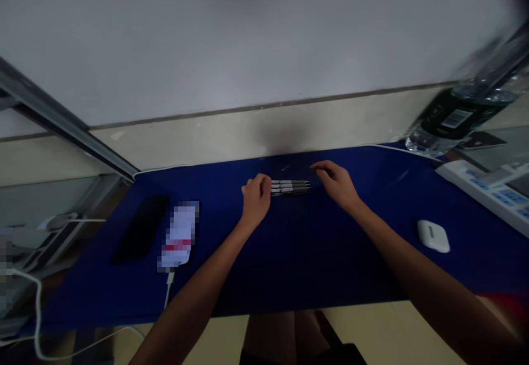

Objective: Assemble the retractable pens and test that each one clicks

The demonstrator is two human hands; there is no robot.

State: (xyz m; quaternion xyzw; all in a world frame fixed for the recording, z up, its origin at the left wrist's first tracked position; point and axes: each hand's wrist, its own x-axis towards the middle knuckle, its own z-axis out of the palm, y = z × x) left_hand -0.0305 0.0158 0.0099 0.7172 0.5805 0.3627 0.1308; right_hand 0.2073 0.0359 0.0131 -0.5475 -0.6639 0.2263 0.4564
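Several pens (289, 188) with white barrels and dark grey ends lie side by side on the blue tabletop (306, 249), their tips pointing right. My left hand (257, 194) is closed around their left ends, which its fingers hide. Just beyond the tips on the right, my right hand (336, 182) hovers or rests with its fingers bent and apart. Nothing shows between its thumb and forefinger, and it does not touch the pens.
At left lie a dark flat object (140, 230) and a lit phone (179, 235) with a white cable (168, 290). On the right are a white earbud case (433, 236), a power strip (487, 189) and a large water bottle (454, 114). A wall (248, 134) borders the back.
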